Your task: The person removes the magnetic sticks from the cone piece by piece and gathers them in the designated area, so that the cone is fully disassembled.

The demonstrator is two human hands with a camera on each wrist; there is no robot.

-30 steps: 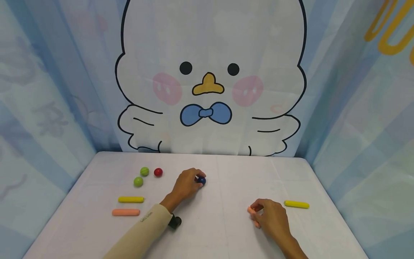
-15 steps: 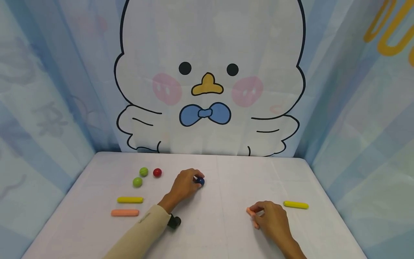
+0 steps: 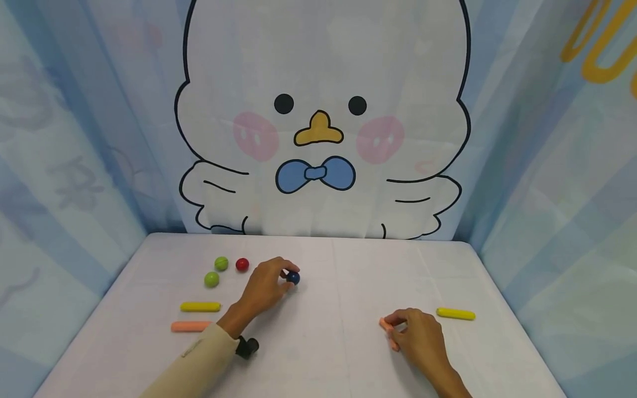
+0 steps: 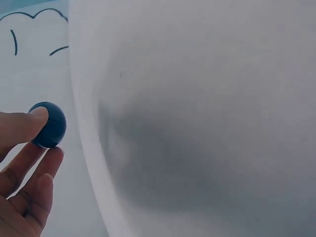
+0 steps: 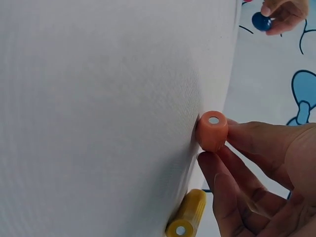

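Note:
My left hand (image 3: 265,283) pinches a dark blue ball (image 3: 293,278) between thumb and fingertips. In the left wrist view the blue ball (image 4: 51,126) shows a thin seam, with the thumb across it. On the right side of the table, my right hand (image 3: 417,334) pinches an orange magnetic rod (image 3: 385,325), partly covered by the fingers. Seen end-on in the right wrist view, the orange rod (image 5: 212,134) has a silver dot in its tip and lies against the white tabletop.
Two green balls (image 3: 221,263) and a red ball (image 3: 242,265) sit at the back left. Nearer are a yellow rod (image 3: 200,307) and another orange rod (image 3: 189,326), partly behind the left sleeve. A second yellow rod (image 3: 455,314) lies right of my right hand.
My left hand has moved left with the blue ball in its pinch, and the sleeve now overlaps the left orange rod. The right hand has barely moved.

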